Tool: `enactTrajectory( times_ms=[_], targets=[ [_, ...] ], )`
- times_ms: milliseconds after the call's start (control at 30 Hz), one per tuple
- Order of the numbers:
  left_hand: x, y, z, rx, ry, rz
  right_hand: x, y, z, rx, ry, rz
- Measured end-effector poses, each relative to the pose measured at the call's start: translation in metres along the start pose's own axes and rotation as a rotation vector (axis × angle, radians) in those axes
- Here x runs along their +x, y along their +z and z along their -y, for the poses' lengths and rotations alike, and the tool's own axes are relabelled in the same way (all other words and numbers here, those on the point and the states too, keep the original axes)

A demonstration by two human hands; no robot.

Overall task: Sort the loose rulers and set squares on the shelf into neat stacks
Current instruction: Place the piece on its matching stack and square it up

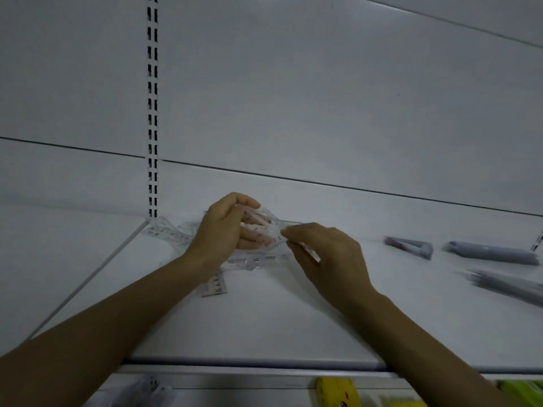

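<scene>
While centre frame, left hand [219,227]: fingers curled, gripping a clear set square [264,230];
Right hand [329,254]: pinching its edge;
Shelf [264,318]: white

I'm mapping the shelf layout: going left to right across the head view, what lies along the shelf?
Clear rulers by the upright → left hand → right hand → grey set-square stack → grey ruler stack.

both hands [223,227] gripping clear rulers [264,230], seemingly
</scene>
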State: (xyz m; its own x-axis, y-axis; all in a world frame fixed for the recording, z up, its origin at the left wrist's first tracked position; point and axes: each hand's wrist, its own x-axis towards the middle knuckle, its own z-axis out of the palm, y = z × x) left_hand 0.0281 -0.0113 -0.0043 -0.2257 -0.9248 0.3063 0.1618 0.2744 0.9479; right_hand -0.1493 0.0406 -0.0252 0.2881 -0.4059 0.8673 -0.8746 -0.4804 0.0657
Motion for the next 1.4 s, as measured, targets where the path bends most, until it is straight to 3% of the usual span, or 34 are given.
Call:
enactTrajectory(
  times_ms=[167,333,467,733,867,967,1133,1267,1400],
  targets=[
    [-0.002,0.000,-0.005,-0.141,-0.090,0.054,-0.001,-0.001,-0.003,-0.067,0.039,0.069],
    [-0.002,-0.001,0.004,0.071,0.044,0.107,-0.003,-0.001,-0.008,-0.055,0.180,0.184],
    [-0.006,0.000,-0.001,0.140,0.127,0.095,0.001,-0.007,-0.009,-0.029,0.300,0.160],
    [-0.010,0.029,-0.027,0.310,0.292,0.130,0.014,-0.057,-0.018,-0.054,0.262,0.203],
    [-0.011,0.077,-0.034,0.253,0.288,0.147,0.017,-0.092,-0.035,-0.055,0.273,0.235],
    [-0.010,0.126,-0.032,0.057,0.136,0.133,0.008,-0.121,-0.060,-0.084,0.343,0.223],
    [-0.013,0.224,-0.021,-0.119,-0.043,0.259,-0.018,-0.162,-0.105,-0.154,0.460,0.227],
    [-0.014,0.284,-0.017,-0.088,-0.064,0.274,-0.039,-0.197,-0.147,-0.161,0.534,0.237],
    [-0.012,0.330,-0.012,-0.063,-0.053,0.312,-0.058,-0.236,-0.197,-0.068,0.672,0.116]
  ],
)
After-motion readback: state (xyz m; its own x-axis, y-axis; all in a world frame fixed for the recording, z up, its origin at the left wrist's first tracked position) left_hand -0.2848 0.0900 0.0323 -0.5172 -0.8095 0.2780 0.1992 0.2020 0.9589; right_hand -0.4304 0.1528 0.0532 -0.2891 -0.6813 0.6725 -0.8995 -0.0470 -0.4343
